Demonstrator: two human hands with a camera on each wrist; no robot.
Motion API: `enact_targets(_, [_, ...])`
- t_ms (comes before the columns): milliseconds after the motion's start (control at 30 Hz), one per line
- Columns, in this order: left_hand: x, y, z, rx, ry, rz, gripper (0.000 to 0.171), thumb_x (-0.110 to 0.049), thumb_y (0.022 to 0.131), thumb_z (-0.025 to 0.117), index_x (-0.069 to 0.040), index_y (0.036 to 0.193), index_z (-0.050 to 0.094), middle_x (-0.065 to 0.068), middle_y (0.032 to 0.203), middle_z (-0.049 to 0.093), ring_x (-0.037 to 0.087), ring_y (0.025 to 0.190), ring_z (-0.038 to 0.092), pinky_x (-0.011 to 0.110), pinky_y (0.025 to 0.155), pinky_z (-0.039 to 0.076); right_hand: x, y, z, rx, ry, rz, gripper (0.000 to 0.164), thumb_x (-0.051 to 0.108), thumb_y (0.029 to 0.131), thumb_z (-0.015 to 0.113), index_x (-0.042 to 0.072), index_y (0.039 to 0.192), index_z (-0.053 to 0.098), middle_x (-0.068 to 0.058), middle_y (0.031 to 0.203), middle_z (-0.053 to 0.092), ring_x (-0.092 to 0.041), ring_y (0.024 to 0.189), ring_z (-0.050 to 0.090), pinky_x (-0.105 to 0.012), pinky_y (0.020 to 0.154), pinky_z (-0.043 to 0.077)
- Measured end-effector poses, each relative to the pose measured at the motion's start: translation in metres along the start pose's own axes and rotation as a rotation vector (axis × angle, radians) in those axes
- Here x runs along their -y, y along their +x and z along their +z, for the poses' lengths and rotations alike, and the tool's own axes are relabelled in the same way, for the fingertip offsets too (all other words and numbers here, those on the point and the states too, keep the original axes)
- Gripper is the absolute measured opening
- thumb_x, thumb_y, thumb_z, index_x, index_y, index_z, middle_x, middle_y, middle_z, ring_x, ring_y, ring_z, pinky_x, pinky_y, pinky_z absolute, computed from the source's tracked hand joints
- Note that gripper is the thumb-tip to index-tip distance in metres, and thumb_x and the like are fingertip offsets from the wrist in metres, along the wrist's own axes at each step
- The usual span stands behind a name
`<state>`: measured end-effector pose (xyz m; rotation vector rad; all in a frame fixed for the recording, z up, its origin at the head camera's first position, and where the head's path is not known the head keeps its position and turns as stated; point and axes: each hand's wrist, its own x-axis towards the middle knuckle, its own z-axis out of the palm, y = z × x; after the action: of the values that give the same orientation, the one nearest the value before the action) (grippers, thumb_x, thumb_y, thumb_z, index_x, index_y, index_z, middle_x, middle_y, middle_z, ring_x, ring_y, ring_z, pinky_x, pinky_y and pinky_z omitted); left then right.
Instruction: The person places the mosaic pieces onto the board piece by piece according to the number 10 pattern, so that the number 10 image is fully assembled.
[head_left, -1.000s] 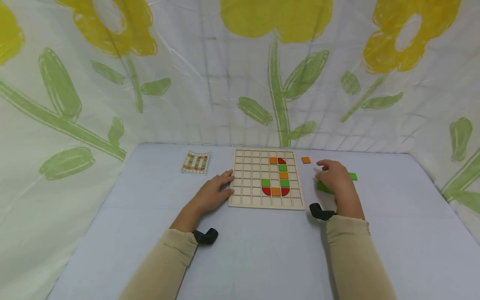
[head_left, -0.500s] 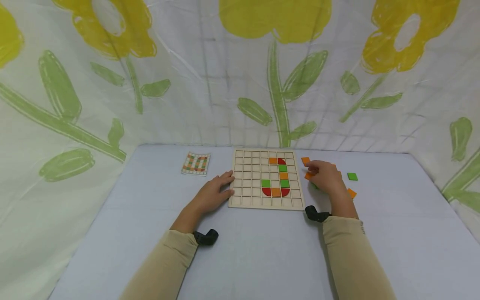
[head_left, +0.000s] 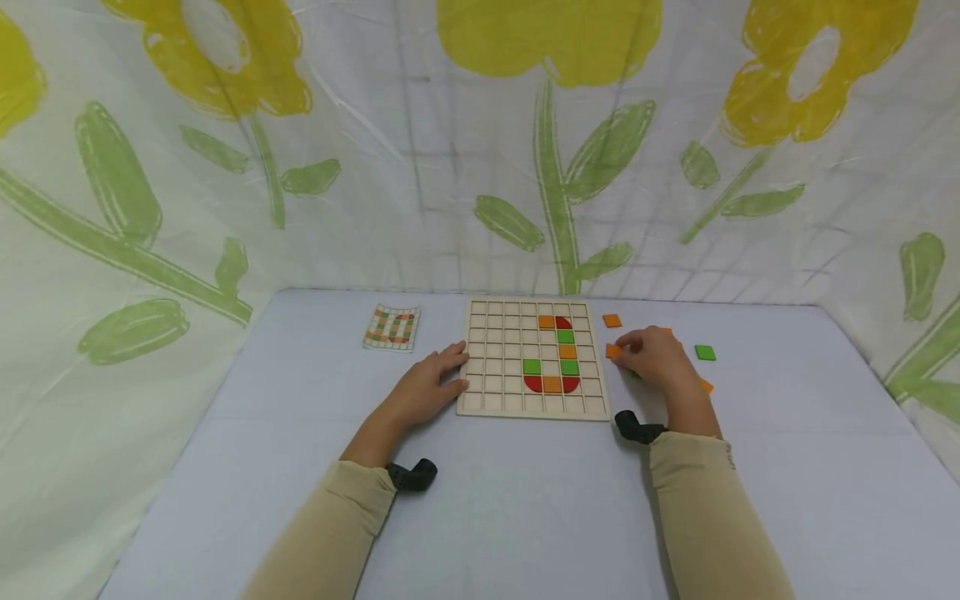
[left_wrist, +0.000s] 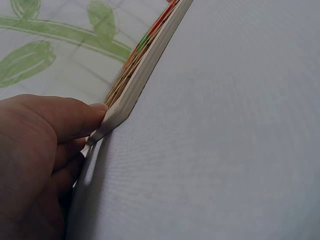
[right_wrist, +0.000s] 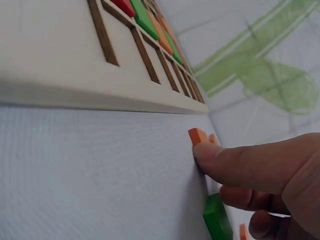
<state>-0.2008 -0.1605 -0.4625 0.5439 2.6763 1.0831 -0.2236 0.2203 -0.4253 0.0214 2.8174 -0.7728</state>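
Note:
A square wooden grid board lies mid-table, with red, orange and green tiles set in several of its cells. My left hand rests against the board's left edge; in the left wrist view the thumb touches the board's side near its corner. To the right of the board, my right hand pinches an orange square tile between thumb and fingers, beside the board's edge. The right wrist view shows that orange tile at the thumb tip and a thick green piece below the fingers.
A small printed pattern card lies left of the board. Another orange tile sits by the board's upper right side. Beyond my right hand lie a green tile and an orange tile, partly covered. A flower-painted cloth hangs behind.
My right hand has moved left from over the loose tiles, uncovering some of them, and now pinches an orange tile near the board. My left hand stays at the board's edge.

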Motion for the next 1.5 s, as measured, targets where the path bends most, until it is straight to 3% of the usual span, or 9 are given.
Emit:
enact_targets(267, [0.001,-0.002,-0.003,-0.013,0.0,0.007,0.054,-0.027,0.098,0.061,-0.009,0.147,0.046,-0.001,0.161,0.03,0.028,0.151,0.021,0.046,0.125,0.016,0.012,0.007,0.004,-0.022,0.004,-0.032,0.042,0.03,0.098,0.06,0.002,0.13,0.06,-0.021,0.118,0.055,-0.032,0.099,0.05,-0.042,0.081,0.048])
enact_targets(400, [-0.001,-0.002,-0.002,-0.012,-0.017,0.008,0.054,-0.027,0.098,0.061,-0.008,0.146,0.047,-0.002,0.16,0.03,0.026,0.151,0.021,0.044,0.125,0.015,0.035,0.005,0.013,-0.019,0.053,-0.119,0.039,0.029,0.097,0.062,0.005,0.128,0.062,-0.015,0.11,0.056,-0.029,0.094,0.05,-0.037,0.075,0.045])
enact_targets(567, [-0.002,-0.004,0.002,-0.014,-0.043,-0.002,0.053,-0.026,0.098,0.061,-0.008,0.146,0.048,-0.002,0.16,0.031,0.026,0.15,0.021,0.044,0.125,0.015,0.07,0.005,0.036,0.036,0.074,-0.238,0.038,0.028,0.096,0.065,0.006,0.126,0.066,-0.011,0.106,0.061,-0.025,0.092,0.054,-0.037,0.077,0.05])
enact_targets(700, [-0.003,-0.006,0.005,-0.016,-0.049,-0.02,0.052,-0.026,0.098,0.061,-0.01,0.146,0.049,-0.004,0.16,0.031,0.028,0.151,0.02,0.046,0.125,0.015,0.087,0.008,0.049,0.033,0.058,-0.23,0.035,0.027,0.095,0.066,0.009,0.124,0.068,-0.008,0.102,0.062,-0.023,0.086,0.054,-0.034,0.071,0.05])
enact_targets(867, [-0.004,-0.007,0.004,-0.021,-0.037,-0.018,0.053,-0.026,0.098,0.062,-0.01,0.146,0.048,-0.004,0.16,0.031,0.03,0.15,0.02,0.048,0.124,0.016,0.093,0.012,0.057,0.039,0.016,-0.2,0.034,0.025,0.096,0.065,0.01,0.126,0.067,-0.009,0.1,0.063,-0.021,0.077,0.054,-0.03,0.061,0.046])
enact_targets(1200, [-0.005,-0.006,0.001,-0.024,-0.019,-0.021,0.052,-0.026,0.097,0.062,-0.01,0.146,0.049,-0.003,0.16,0.032,0.032,0.15,0.02,0.049,0.124,0.017,0.095,0.014,0.064,0.019,-0.017,-0.215,0.032,0.023,0.095,0.066,0.012,0.125,0.068,-0.009,0.111,0.068,-0.022,0.093,0.06,-0.04,0.081,0.055])
enact_targets(1500, [-0.006,-0.006,0.0,-0.023,-0.013,-0.042,0.052,-0.029,0.098,0.061,-0.013,0.146,0.049,-0.006,0.16,0.032,0.034,0.15,0.02,0.052,0.123,0.017,0.095,0.013,0.061,0.004,-0.005,-0.196,0.029,0.024,0.096,0.066,0.014,0.122,0.071,-0.009,0.116,0.068,-0.024,0.099,0.061,-0.042,0.084,0.055])
